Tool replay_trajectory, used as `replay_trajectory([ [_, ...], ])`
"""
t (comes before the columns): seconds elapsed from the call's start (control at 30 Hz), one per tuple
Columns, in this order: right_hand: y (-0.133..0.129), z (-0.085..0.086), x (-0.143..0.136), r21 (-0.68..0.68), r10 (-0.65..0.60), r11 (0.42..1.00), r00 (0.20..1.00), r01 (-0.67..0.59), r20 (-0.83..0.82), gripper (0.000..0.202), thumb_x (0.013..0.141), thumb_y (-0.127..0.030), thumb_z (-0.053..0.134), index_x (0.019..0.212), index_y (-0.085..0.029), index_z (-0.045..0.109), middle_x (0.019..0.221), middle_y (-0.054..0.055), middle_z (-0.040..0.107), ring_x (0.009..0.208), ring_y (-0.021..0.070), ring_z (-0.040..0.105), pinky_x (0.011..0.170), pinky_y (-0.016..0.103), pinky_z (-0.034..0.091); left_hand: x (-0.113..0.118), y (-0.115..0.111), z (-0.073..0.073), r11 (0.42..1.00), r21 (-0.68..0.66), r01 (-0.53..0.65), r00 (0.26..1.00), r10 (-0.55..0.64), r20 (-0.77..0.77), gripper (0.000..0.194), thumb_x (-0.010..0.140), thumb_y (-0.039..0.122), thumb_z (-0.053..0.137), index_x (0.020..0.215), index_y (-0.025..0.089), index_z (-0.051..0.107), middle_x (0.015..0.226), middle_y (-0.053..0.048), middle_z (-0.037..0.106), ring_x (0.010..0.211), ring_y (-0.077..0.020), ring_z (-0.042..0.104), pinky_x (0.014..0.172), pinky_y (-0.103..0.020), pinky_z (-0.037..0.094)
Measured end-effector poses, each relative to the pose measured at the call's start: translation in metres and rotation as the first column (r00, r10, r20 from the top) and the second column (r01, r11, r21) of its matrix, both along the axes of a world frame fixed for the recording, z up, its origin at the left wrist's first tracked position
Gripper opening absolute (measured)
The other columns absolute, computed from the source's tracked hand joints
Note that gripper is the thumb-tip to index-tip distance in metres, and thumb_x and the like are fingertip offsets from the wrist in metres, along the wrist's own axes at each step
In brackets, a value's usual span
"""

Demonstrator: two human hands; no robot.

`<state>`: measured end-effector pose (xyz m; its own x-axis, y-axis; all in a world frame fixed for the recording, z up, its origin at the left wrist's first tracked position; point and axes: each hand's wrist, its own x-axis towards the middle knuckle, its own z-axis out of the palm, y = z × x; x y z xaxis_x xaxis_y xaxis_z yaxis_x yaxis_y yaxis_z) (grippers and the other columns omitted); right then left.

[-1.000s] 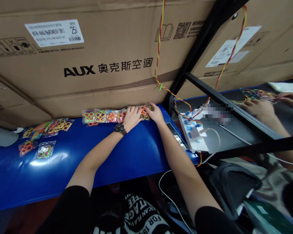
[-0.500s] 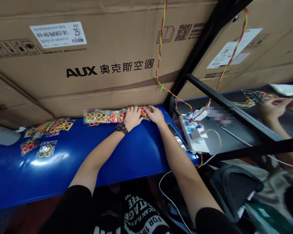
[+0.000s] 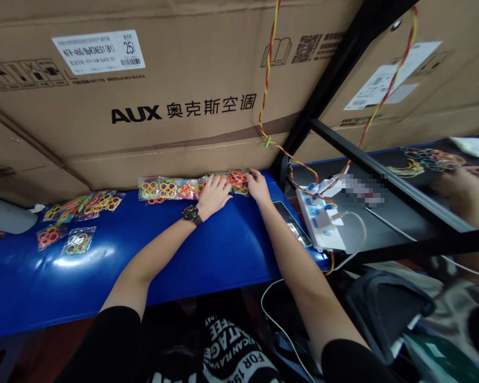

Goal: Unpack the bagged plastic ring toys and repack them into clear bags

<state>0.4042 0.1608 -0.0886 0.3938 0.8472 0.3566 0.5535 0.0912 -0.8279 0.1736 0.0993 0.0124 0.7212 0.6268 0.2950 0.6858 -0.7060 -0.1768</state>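
Observation:
A row of small clear plastic packets of coloured rings (image 3: 167, 189) lies on the blue table covering (image 3: 207, 250), along the foot of the carton. My left hand (image 3: 214, 194), with a black watch on its wrist, lies over the row with its fingers stretched out and slightly apart. At the right end of the row, my right hand (image 3: 258, 187) has its bent fingers and thumb on the edge of the last packet (image 3: 239, 181), which holds orange and green rings. Farther left lie a loose heap of similar packets (image 3: 85, 205) and two separate ones (image 3: 79, 241).
A large AUX carton (image 3: 175, 143) stands behind the table. To the right are a phone (image 3: 291, 223), a white power strip (image 3: 317, 218) with plugs and cables, and a black metal frame (image 3: 383, 173). Beyond it, another person's hands (image 3: 461, 191) work near coloured cords (image 3: 435, 158).
My left hand has slid slightly left and down the row, its fingers still spread. My right hand has drawn back a little to the packet's right edge. The view has shifted slightly.

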Motion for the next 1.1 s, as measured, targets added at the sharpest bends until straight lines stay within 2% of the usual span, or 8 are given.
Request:
replay_trajectory([
  [0.13, -0.001, -0.008, -0.012, 0.025, -0.023, 0.999, 0.998, 0.024, -0.051, 0.047, 0.099, -0.048, 0.049, 0.131, -0.022, 0.069, 0.127, 0.014, 0.073, 0.122, 0.0321, 0.065, 0.113, 0.056, 0.049, 0.003, 0.0, -0.003, 1.0, 0.023, 0.021, 1.0, -0.021, -0.015, 0.038, 0.107, 0.034, 0.053, 0.138, 0.016, 0.065, 0.143, -0.018, 0.063, 0.137, -0.0357, 0.052, 0.125, -0.053, 0.031],
  [0.37, -0.007, -0.01, -0.023, 0.092, -0.069, 0.992, 0.984, 0.085, -0.166, 0.032, 0.092, -0.048, 0.06, 0.098, -0.019, 0.073, 0.108, 0.014, 0.075, 0.113, 0.0305, 0.065, 0.11, 0.052, 0.05, 0.017, 0.01, -0.007, 0.997, 0.073, -0.038, 0.999, 0.036, 0.037, 0.038, 0.103, 0.042, 0.065, 0.129, 0.014, 0.068, 0.133, -0.017, 0.067, 0.126, -0.0355, 0.056, 0.117, -0.052, 0.036],
  [0.47, -0.005, -0.011, -0.025, 0.113, -0.093, 0.986, 0.969, 0.121, -0.23, 0.03, 0.088, -0.049, 0.067, 0.091, -0.019, 0.07, 0.1, 0.012, 0.074, 0.107, 0.0287, 0.066, 0.106, 0.048, 0.052, 0.022, 0.013, -0.009, 0.996, 0.081, -0.038, 0.999, 0.035, 0.039, 0.039, 0.102, 0.04, 0.067, 0.13, 0.014, 0.067, 0.132, -0.017, 0.066, 0.125, -0.035, 0.056, 0.113, -0.05, 0.039],
  [0.6, 0.001, -0.015, -0.032, 0.129, -0.114, 0.978, 0.937, 0.164, -0.329, 0.031, 0.086, -0.044, 0.067, 0.102, -0.018, 0.067, 0.106, 0.011, 0.073, 0.102, 0.0255, 0.068, 0.102, 0.046, 0.056, 0.025, 0.016, -0.011, 0.994, 0.098, -0.042, 0.998, 0.037, 0.052, 0.036, 0.103, 0.038, 0.065, 0.13, 0.013, 0.068, 0.13, -0.017, 0.067, 0.123, -0.0351, 0.056, 0.109, -0.05, 0.04],
  [0.8, 0.004, -0.023, -0.042, 0.144, -0.114, 0.972, 0.909, 0.186, -0.401, 0.048, 0.089, -0.039, 0.062, 0.133, -0.019, 0.059, 0.137, 0.013, 0.065, 0.128, 0.0259, 0.063, 0.116, 0.049, 0.047, 0.026, 0.018, -0.012, 0.995, 0.089, -0.045, 0.998, 0.041, 0.047, 0.036, 0.105, 0.04, 0.063, 0.126, 0.012, 0.069, 0.128, -0.018, 0.068, 0.121, -0.0353, 0.059, 0.107, -0.049, 0.043],
  [0.93, 0.002, -0.022, -0.043, 0.161, -0.083, 0.973, 0.907, 0.163, -0.414, 0.048, 0.093, -0.043, 0.06, 0.136, -0.022, 0.057, 0.142, 0.012, 0.062, 0.136, 0.0267, 0.057, 0.121, 0.052, 0.043, 0.007, 0.01, -0.007, 0.994, 0.111, 0.016, 1.0, -0.018, 0.009, 0.048, 0.103, 0.046, 0.064, 0.134, 0.011, 0.067, 0.138, -0.02, 0.066, 0.129, -0.0369, 0.057, 0.12, -0.054, 0.035],
  [1.0, 0.0, -0.019, -0.044, 0.166, -0.092, 0.97, 0.902, 0.176, -0.422, 0.049, 0.095, -0.048, 0.06, 0.136, -0.022, 0.058, 0.142, 0.012, 0.062, 0.137, 0.0268, 0.057, 0.122, 0.053, 0.041, -0.011, 0.004, -0.007, 0.991, 0.113, 0.07, 0.997, -0.068, -0.026, 0.053, 0.103, 0.049, 0.063, 0.141, 0.013, 0.064, 0.144, -0.02, 0.064, 0.136, -0.0375, 0.054, 0.125, -0.055, 0.03],
  [1.1, 0.0, -0.015, -0.046, 0.17, -0.114, 0.964, 0.892, 0.206, -0.438, 0.051, 0.095, -0.056, 0.059, 0.132, -0.021, 0.061, 0.139, 0.013, 0.063, 0.135, 0.0267, 0.059, 0.123, 0.054, 0.04, -0.04, 0.003, -0.01, 0.988, 0.121, 0.095, 0.994, -0.087, -0.067, 0.058, 0.105, 0.05, 0.058, 0.15, 0.014, 0.059, 0.155, -0.021, 0.058, 0.144, -0.039, 0.05, 0.125, -0.056, 0.03],
])
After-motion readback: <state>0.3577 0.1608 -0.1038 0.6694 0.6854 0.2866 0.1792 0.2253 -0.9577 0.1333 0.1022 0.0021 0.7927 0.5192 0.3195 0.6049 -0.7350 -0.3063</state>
